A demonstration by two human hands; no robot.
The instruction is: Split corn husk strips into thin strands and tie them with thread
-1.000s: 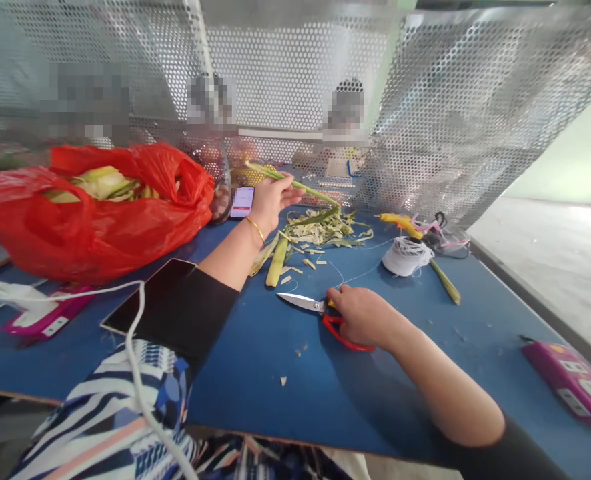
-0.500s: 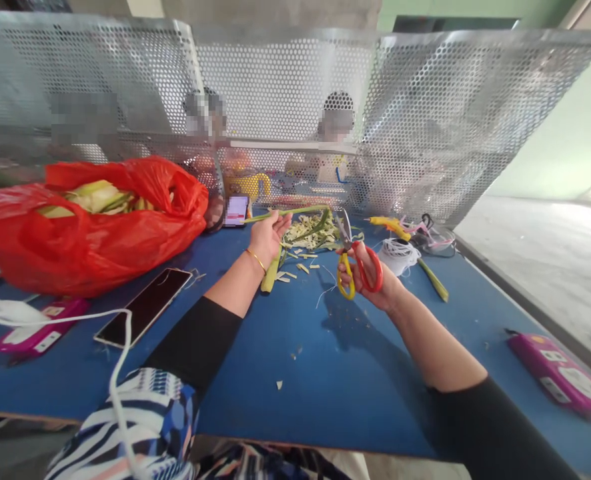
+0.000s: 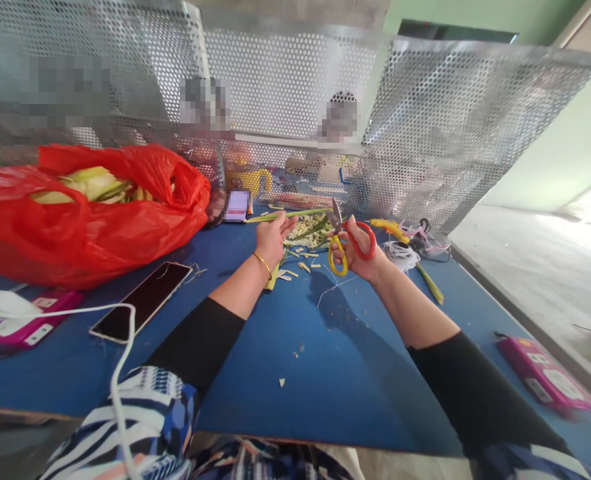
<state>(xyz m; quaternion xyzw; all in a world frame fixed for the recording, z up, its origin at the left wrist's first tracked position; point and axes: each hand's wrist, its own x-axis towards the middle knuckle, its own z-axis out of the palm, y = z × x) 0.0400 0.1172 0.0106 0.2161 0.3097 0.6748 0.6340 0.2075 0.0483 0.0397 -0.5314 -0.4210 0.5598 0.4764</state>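
A long, thin green stalk [image 3: 311,212] is held crosswise in my left hand [image 3: 271,240], which wears a gold bangle. My right hand [image 3: 364,259] grips scissors [image 3: 338,261] with one red and one yellow handle, its fingers in the loops. The scissor blades point up, parted, at the stalk's right end; I cannot tell if they touch it. Under the stalk lies a heap of pale green cut pieces [image 3: 311,233], with several loose bits nearer me. A thicker green piece [image 3: 272,279] shows partly behind my left wrist.
A red plastic bag [image 3: 125,240] of green stalks and a phone [image 3: 143,301] are at left. To the right lie white string [image 3: 400,255], a yellow tool [image 3: 389,228] and a purple case [image 3: 545,373]. Behind a perforated metal screen [image 3: 295,80] sit other people.
My right hand has moved left and up with the scissors, bringing the blades to the stalk's end. My left hand still holds the stalk. The view has shifted slightly.
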